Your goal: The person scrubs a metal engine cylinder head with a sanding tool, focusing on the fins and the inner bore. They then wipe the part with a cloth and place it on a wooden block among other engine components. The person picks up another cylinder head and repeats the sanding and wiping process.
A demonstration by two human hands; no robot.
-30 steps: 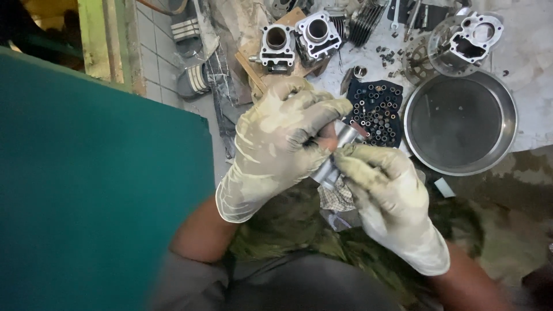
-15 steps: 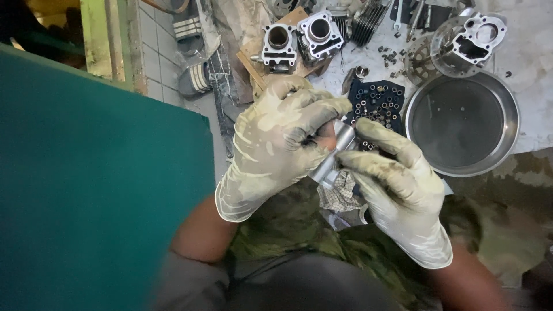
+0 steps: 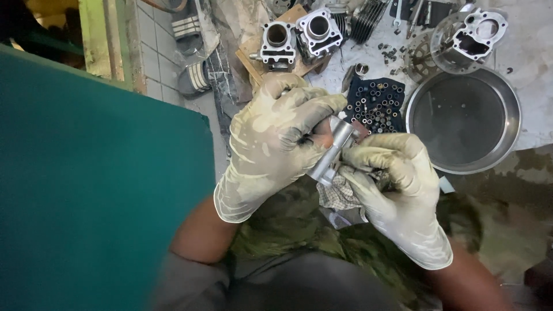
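Note:
Both hands wear pale, grimy rubber gloves. My left hand (image 3: 271,141) is closed around a short silver metal cylinder (image 3: 332,150), which slants from upper right to lower left between the hands. My right hand (image 3: 397,190) grips a checked cloth (image 3: 339,194) bunched at the cylinder's lower end, its fingers curled against the metal. The hands meet above my lap, which is covered by camouflage fabric.
On the floor ahead lie two engine cylinder blocks (image 3: 296,37) on a wooden board, a dark tray of several small metal rings (image 3: 377,103), a round steel basin (image 3: 466,118) and an engine cover (image 3: 472,34). A teal surface (image 3: 98,190) fills the left side.
My right hand has slid down and right along the cylinder with the cloth, leaving more of the silver metal bare. My left hand keeps its hold.

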